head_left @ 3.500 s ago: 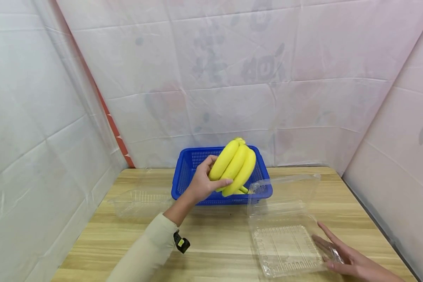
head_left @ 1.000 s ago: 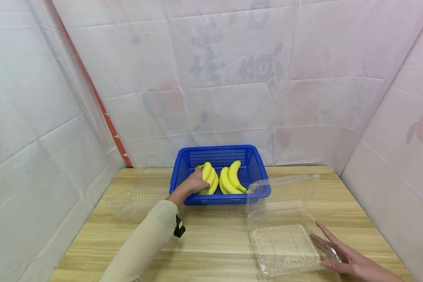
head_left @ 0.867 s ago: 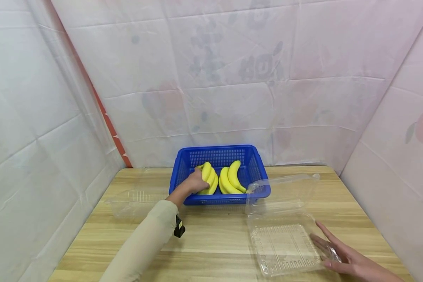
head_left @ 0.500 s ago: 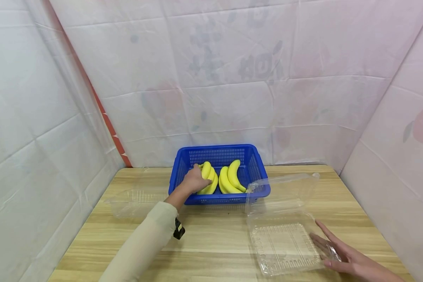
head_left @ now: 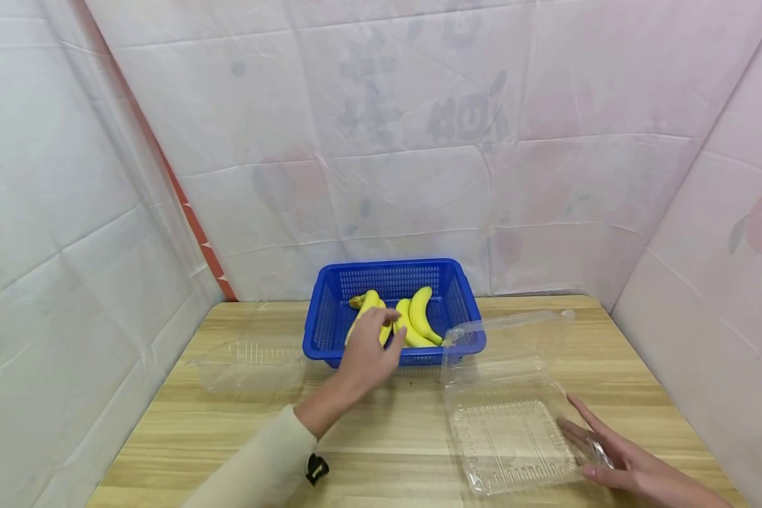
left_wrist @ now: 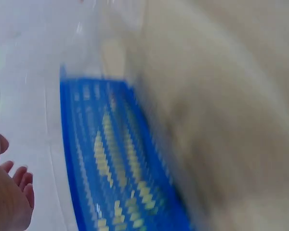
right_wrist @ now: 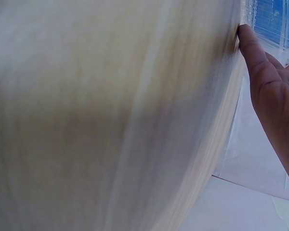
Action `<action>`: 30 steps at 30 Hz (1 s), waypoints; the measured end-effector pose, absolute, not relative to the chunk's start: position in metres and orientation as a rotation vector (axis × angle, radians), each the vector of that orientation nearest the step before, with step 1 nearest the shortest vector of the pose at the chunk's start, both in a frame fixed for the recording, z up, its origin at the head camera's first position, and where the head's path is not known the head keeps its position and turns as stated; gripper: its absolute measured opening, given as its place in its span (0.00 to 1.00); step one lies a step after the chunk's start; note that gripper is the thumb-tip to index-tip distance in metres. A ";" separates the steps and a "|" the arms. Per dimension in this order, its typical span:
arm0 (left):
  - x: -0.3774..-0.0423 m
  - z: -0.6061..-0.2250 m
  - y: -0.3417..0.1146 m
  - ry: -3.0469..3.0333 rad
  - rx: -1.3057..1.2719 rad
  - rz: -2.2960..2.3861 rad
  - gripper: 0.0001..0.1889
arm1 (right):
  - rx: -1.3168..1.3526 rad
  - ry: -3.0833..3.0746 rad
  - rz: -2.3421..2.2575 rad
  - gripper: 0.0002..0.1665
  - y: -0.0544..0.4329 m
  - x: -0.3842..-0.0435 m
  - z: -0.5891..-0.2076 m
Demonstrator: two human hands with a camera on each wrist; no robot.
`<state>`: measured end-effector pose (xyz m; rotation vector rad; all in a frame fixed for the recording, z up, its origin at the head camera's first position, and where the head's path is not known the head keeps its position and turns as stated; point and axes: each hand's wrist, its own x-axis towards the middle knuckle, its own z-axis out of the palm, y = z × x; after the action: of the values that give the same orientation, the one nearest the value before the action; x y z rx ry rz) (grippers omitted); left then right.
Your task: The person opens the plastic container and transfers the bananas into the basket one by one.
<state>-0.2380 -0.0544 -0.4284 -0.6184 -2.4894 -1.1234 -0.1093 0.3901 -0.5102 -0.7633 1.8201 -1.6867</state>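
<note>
My left hand (head_left: 368,353) hovers over the front rim of a blue plastic basket (head_left: 320,310), its fingers loosely bent with nothing between them. Behind the fingers, a bunch of yellow bananas (head_left: 367,305) lies in the basket's left half, partly hidden by the hand. More bananas (head_left: 421,317) rest to the right of it. On the table's right side stands a clear plastic clamshell box (head_left: 508,444), its lid (head_left: 514,346) raised toward the back. My right hand (head_left: 622,458) touches the box's right side with extended fingers. The left wrist view is blurred.
Another clear plastic box (head_left: 250,360) stands left of the basket. The wooden table (head_left: 381,451) is bordered by white printed sheeting (head_left: 406,190) at the back and both sides. The raised lid overlaps the basket's front right corner in the head view.
My left hand set the banana bunch down in the basket's left half, let go and drew back toward the front right. My right hand has stayed at the clear box.
</note>
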 end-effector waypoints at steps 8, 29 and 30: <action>-0.187 -0.458 -0.037 -2.529 -0.855 -1.070 0.15 | -0.778 2.109 -1.577 0.57 0.389 -0.106 -0.508; -0.168 -0.496 -0.015 -2.901 -0.963 -1.369 0.50 | -0.741 2.311 -1.546 0.55 0.382 -0.107 -0.502; -0.168 -0.497 -0.015 -2.902 -0.972 -1.389 0.51 | -0.732 2.307 -1.547 0.55 0.382 -0.108 -0.502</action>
<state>-0.1677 -0.0151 -0.4972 -0.9715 -2.9018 -1.3889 -0.1083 0.3821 -0.5025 -0.7317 2.3069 -1.5473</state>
